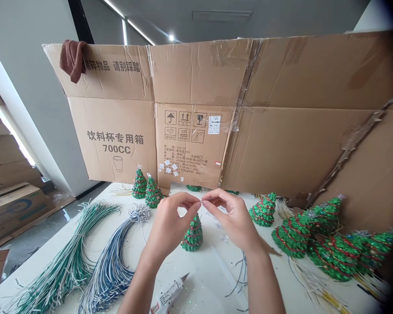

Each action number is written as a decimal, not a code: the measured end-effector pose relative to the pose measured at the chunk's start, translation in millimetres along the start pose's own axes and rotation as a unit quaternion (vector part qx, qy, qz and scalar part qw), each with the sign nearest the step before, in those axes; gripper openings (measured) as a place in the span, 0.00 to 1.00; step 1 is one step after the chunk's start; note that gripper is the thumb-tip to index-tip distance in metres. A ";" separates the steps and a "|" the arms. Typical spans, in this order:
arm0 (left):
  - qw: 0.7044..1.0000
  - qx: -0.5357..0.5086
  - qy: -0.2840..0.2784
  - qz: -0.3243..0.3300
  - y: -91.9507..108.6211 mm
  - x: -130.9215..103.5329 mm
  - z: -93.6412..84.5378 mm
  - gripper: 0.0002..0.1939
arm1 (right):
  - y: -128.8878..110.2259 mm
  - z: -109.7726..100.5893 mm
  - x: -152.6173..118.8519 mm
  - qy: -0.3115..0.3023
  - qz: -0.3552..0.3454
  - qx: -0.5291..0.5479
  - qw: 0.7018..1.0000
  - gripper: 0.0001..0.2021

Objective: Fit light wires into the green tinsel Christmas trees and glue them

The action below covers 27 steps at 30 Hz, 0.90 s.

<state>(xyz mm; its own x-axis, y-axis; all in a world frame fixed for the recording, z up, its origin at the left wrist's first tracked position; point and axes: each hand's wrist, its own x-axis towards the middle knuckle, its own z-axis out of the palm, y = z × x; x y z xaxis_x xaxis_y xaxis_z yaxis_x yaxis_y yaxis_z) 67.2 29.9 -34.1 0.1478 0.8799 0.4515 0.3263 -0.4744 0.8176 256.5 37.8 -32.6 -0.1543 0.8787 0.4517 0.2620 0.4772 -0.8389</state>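
My left hand (172, 218) and my right hand (234, 218) meet above the table, each in a pinch, fingertips nearly touching. Something tiny and pale shows between them, too small to name. Just below and behind the hands stands a small green tinsel Christmas tree (192, 235) with red garland, its top hidden by my left hand. A white hot glue gun (168, 296) lies between my forearms. Several blue and dark wires (242, 270) lie beside my right forearm. Small clear snowflake-like pieces (224, 238) are scattered near the right hand.
Bundles of green-and-white wires (75, 244) and blue-and-white wires (113, 257) cover the table's left. Several finished-looking trees (340, 253) crowd the right; two more trees (153, 192) stand at the back left. A tall cardboard sheet (190, 74) walls off the far edge.
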 end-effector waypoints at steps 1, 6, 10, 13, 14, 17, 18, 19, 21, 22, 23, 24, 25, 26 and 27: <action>1.000 0.002 -0.001 -0.003 -1.5 0.6 0.3 0.08 | 0.5 0.3 0.2 0.001 0.000 -0.008 1.000 0.05; 1.000 0.017 -0.019 -0.014 -14.3 4.3 3.8 0.08 | 4.9 1.2 1.8 0.017 0.008 -0.042 0.999 0.06; 0.998 0.055 -0.028 -0.022 -26.7 7.1 6.7 0.08 | 9.1 0.4 3.4 0.030 0.018 -0.062 0.997 0.06; 0.994 0.100 -0.042 -0.027 -36.6 8.4 8.6 0.07 | 12.3 0.4 5.0 0.040 0.007 -0.070 0.997 0.07; 0.992 0.117 -0.045 -0.031 -40.3 8.5 9.5 0.06 | 13.5 0.7 5.6 0.043 0.004 -0.072 0.996 0.07; 0.983 0.166 -0.063 -0.049 -52.0 8.3 13.9 0.10 | 18.3 1.6 7.6 0.046 0.005 -0.077 0.996 0.07; 0.980 0.179 -0.072 -0.053 -55.7 8.2 15.8 0.13 | 20.2 1.9 8.2 0.045 0.007 -0.078 0.996 0.07; 0.977 0.188 -0.081 -0.056 -59.1 8.1 17.8 0.15 | 22.0 2.1 8.8 0.044 0.008 -0.080 0.996 0.07; 0.974 0.198 -0.089 -0.060 -64.2 8.4 21.6 0.16 | 25.6 2.4 9.8 0.041 0.011 -0.084 0.996 0.07; 0.974 0.199 -0.091 -0.062 -66.0 8.9 23.2 0.15 | 27.2 2.5 10.3 0.038 0.014 -0.088 0.995 0.07; 0.974 0.199 -0.092 -0.064 -67.2 9.5 24.3 0.14 | 28.8 2.4 10.9 0.035 0.018 -0.092 0.995 0.08; 0.973 0.199 -0.093 -0.066 -67.9 10.4 25.1 0.13 | 30.2 2.4 11.4 0.030 0.022 -0.095 0.995 0.08; 0.973 0.200 -0.094 -0.067 -68.1 11.3 25.4 0.12 | 31.5 2.2 11.9 0.026 0.027 -0.099 0.994 0.08; 0.973 0.200 -0.093 -0.068 -67.8 12.2 25.3 0.11 | 32.5 2.0 12.5 0.022 0.032 -0.101 0.994 0.08; 0.973 0.201 -0.092 -0.069 -67.1 13.1 24.9 0.10 | 33.2 1.7 13.0 0.020 0.035 -0.103 0.994 0.08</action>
<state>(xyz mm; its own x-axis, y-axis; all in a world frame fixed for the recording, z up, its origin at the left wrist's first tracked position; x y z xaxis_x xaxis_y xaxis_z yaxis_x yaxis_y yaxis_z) 70.5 73.9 -92.0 0.2300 0.9418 0.2451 0.6885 -0.3355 0.6430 261.6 65.1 -55.1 -0.0912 0.9078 0.4093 0.4607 0.4029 -0.7909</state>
